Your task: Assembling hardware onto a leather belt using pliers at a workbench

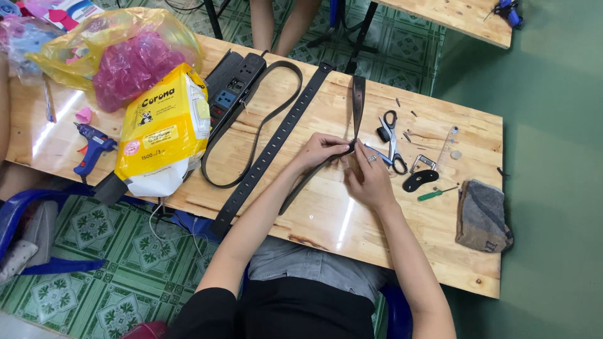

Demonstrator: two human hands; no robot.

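Both forearms reach over the wooden table (326, 216). Left hand (321, 149) and right hand (367, 176) pinch a dark strap (358, 103) at its fold between fingertips. Scissors (392, 141) lie just right; buckle frame (423, 162) unattached, work appears early.

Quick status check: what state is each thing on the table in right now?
Left hand: pinching the folded strap.
Right hand: pinching the same fold.
Folded strap: bent at the hands.
Long belt: flat, unbuckled.
Scissors: closed.
Glue gun: lying untouched.
Yellow bag: lying on its side.
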